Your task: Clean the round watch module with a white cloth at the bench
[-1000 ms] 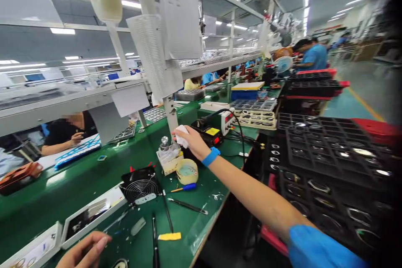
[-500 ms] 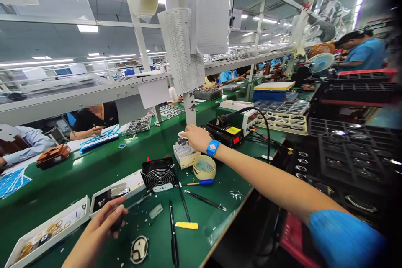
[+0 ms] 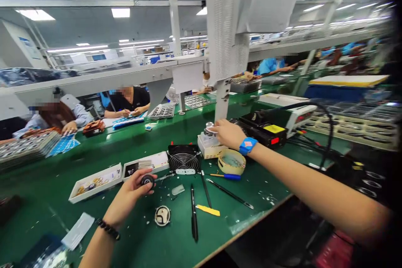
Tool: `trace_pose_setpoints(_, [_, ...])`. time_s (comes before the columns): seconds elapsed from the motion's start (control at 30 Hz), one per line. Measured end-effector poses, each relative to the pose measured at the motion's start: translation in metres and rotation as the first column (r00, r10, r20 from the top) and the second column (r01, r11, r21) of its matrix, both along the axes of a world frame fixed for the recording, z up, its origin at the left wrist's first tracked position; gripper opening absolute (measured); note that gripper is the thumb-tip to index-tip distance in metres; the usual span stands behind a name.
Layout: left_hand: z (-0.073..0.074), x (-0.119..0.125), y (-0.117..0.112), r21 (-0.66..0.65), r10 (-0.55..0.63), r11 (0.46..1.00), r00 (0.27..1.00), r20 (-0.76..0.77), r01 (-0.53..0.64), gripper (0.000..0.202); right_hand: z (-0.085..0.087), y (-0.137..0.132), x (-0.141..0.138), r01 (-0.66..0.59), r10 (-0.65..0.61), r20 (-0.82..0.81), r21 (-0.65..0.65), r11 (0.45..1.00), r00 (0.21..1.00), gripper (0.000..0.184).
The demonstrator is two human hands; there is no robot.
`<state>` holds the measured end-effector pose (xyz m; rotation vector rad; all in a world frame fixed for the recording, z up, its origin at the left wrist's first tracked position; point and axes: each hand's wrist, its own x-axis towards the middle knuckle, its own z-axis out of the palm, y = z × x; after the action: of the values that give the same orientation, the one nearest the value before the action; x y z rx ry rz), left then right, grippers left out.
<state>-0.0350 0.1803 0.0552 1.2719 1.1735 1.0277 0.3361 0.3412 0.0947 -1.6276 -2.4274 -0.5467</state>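
Note:
My left hand (image 3: 138, 188) is closed round a screwdriver (image 3: 147, 181), its dark round handle end toward me and its thin shaft pointing right. My right hand (image 3: 230, 134) reaches to a small white box (image 3: 210, 150) beneath the post. Its fingers are bent against a silver round-topped item (image 3: 209, 128) standing in the box; what the fingertips hold is hidden. Below my left hand, a round watch-like part (image 3: 162, 216) lies on the green bench. A small clear piece (image 3: 178, 189) lies to the right of the screwdriver's handle.
A black fan (image 3: 184, 158) stands mid-bench, beside a round yellowish dish (image 3: 231, 162). Nearby lie a blue-handled screwdriver (image 3: 230, 176), a black pen (image 3: 194, 213), tweezers (image 3: 230, 194) and a yellow strip (image 3: 207, 210). Two white trays, one the ring tray (image 3: 96, 182), sit left. Co-workers sit across the bench.
The view has swung left, so the bench things appear further right. My right hand stays at the white box; a white ring-like edge by its fingers no longer shows. The left still holds the screwdriver.

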Motion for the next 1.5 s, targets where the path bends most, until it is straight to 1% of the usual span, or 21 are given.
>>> trace_pose_setpoints(0.13, [0.003, 0.0, 0.0, 0.017, 0.017, 1.0, 1.0, -0.01, -0.017, 0.048, -0.001, 0.004, -0.001, -0.027, 0.027, -0.001, -0.007, 1.0, 1.0, 0.041])
trace_pose_setpoints(0.37, [0.003, 0.0, -0.002, 0.035, 0.038, 0.999, 0.999, 0.003, -0.038, 0.042, 0.0, 0.008, 0.003, -0.013, 0.013, 0.005, -0.001, 1.0, 1.0, 0.043])
trace_pose_setpoints(0.63, [0.003, 0.0, 0.001, 0.051, 0.054, 0.997, 0.998, -0.01, -0.053, 0.043, 0.0, 0.014, 0.002, -0.04, 0.04, 0.035, 0.008, 0.999, 0.999, 0.04])
trace_pose_setpoints(0.83, [0.003, -0.001, 0.001, 0.054, 0.069, 0.996, 0.998, -0.004, -0.069, 0.043, -0.001, 0.017, 0.003, -0.053, 0.052, 0.039, 0.018, 0.998, 0.998, 0.041])
trace_pose_setpoints(1.07, [0.002, -0.001, 0.001, 0.077, 0.08, 0.994, 0.997, -0.02, -0.079, 0.039, 0.002, 0.023, 0.003, -0.075, 0.075, 0.07, -0.003, 0.997, 0.995, 0.034])
trace_pose_setpoints(1.2, [0.003, -0.002, 0.001, 0.062, 0.127, 0.99, 0.992, 0.024, -0.128, 0.041, 0.003, 0.026, 0.003, -0.079, 0.079, 0.067, -0.008, 0.997, 0.995, 0.033])
trace_pose_setpoints(1.4, [0.001, -0.006, 0.005, 0.068, 0.204, 0.976, 0.978, 0.051, -0.207, 0.045, -0.004, 0.027, 0.004, -0.079, 0.079, 0.019, 0.012, 0.997, 0.997, 0.037])
trace_pose_setpoints(1.5, [0.0, -0.006, 0.006, 0.077, 0.212, 0.973, 0.976, 0.058, -0.216, 0.047, 0.0, 0.022, 0.005, -0.045, 0.046, -0.018, 0.055, 0.997, 0.999, 0.04])
